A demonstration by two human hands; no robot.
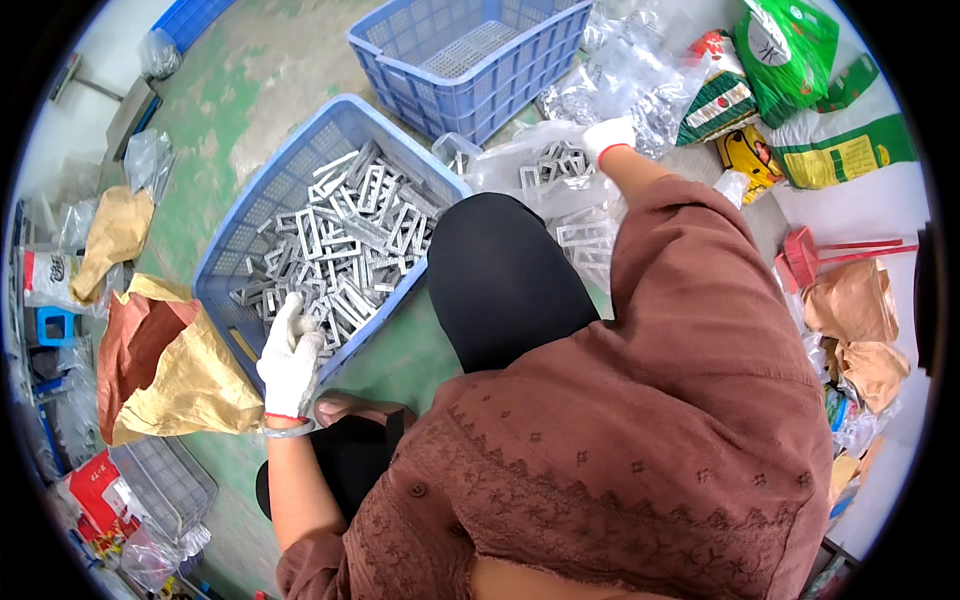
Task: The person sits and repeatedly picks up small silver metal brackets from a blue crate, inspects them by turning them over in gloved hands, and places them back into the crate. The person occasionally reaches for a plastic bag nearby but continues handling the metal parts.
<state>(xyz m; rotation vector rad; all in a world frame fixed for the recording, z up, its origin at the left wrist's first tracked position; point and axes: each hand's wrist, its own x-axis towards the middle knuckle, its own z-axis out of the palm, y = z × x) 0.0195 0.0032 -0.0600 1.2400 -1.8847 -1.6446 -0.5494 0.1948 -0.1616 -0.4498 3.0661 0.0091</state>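
Observation:
My left hand (289, 368), in a white knit glove with a red cuff, reaches over the near left rim of a blue plastic basket (228, 215). Its fingers are apart above the metal pieces, with nothing visible in them. A heap of small silvery rectangular metal frames (345, 235) fills much of this basket. Out to the right, my right hand (610, 136), gloved too, is closed at the upper edge of a clear plastic bag (510, 150). More of the metal frames (556, 163) lie in that bag. The right fingertips are partly hidden.
Another blue basket (470, 95) stands behind the full one. Crumpled clear bags (635, 85) and green sacks (790, 50) lie at the far right. A torn brown paper sack (185, 380) sits left of the full basket, and a grey crate (170, 485) lies nearer.

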